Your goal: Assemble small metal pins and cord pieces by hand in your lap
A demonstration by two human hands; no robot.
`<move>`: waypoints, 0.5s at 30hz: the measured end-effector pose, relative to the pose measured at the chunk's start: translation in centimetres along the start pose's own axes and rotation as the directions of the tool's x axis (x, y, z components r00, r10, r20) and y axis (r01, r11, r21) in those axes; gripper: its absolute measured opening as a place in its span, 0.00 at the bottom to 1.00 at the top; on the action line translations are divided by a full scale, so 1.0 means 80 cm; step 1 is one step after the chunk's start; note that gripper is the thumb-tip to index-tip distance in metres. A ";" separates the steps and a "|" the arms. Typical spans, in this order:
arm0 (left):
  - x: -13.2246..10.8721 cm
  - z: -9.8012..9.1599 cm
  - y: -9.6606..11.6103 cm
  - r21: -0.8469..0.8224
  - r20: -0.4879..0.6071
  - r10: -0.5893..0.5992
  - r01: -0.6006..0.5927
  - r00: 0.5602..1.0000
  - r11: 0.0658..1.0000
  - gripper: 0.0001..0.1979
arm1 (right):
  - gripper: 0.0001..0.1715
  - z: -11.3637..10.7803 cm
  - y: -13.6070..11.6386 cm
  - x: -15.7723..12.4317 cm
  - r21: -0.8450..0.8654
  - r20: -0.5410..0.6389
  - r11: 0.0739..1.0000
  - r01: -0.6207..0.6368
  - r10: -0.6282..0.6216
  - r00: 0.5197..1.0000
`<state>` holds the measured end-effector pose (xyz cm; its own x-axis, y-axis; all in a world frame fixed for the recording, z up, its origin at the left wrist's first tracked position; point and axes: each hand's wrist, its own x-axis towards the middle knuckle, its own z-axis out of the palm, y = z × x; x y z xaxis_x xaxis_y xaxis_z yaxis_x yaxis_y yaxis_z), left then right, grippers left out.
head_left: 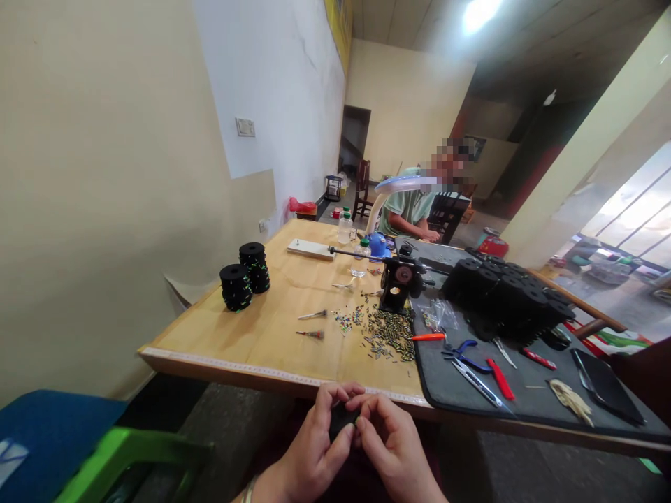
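Just in front of the table's near edge, my left hand [317, 443] is closed around a small black spool-like piece [342, 421], largely hidden by my fingers. My right hand [385, 440] meets it from the other side, thumb and forefinger pinched at the piece's right end. A tiny yellowish-green speck shows at that pinch; what it is I cannot make out. Beyond my hands, many small dark-and-gold pieces [391, 332] lie scattered on the wooden table [272, 349], with tiny coloured beads [346, 320] to their left.
Two wound black spools [235, 288] stand at left. A black winding device [397, 283] stands mid-table. On the grey mat [445, 388] lie blue-handled pliers [474, 356], tweezers [478, 384], a red-handled tool [500, 379] and stacked black spools [503, 297]. A person [406, 213] sits across.
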<state>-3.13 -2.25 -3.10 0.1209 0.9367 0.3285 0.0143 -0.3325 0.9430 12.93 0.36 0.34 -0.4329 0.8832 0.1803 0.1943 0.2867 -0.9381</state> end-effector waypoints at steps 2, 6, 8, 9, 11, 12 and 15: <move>-0.002 0.000 -0.001 -0.020 -0.013 -0.001 0.001 1.000 1.000 0.15 | 0.08 -0.001 -0.002 -0.001 -0.015 0.009 1.000 0.009 -0.009 1.000; -0.004 0.002 0.001 -0.029 -0.025 0.005 -0.005 1.000 1.000 0.15 | 0.07 -0.005 -0.007 -0.004 -0.055 0.011 0.998 0.024 -0.024 1.000; -0.004 0.005 0.004 -0.022 -0.046 0.011 -0.012 0.999 1.000 0.15 | 0.07 -0.006 -0.009 -0.004 -0.060 0.013 0.998 0.029 -0.028 1.000; -0.004 0.006 0.005 -0.015 -0.064 0.018 -0.019 0.998 1.000 0.14 | 0.08 -0.007 -0.010 -0.004 -0.063 0.014 0.998 0.030 -0.029 0.999; -0.004 0.008 0.006 0.007 -0.074 0.033 -0.033 0.997 0.999 0.14 | 0.07 -0.007 -0.012 -0.004 -0.074 0.016 0.997 0.033 -0.032 0.999; -0.004 0.008 0.006 0.015 -0.064 0.040 -0.039 0.997 0.999 0.15 | 0.07 -0.008 -0.012 -0.004 -0.080 0.017 0.996 0.036 -0.035 0.999; -0.004 0.008 0.003 -0.001 -0.021 0.036 -0.036 0.999 0.999 0.15 | 0.06 -0.008 -0.014 -0.004 -0.093 0.019 0.994 0.050 -0.048 0.999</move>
<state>-2.56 -2.73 -3.01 0.1001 0.9262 0.3635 0.0085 -0.3661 0.9305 13.42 0.01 1.54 -0.4583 0.8612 0.2198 0.2534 0.3637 -0.8964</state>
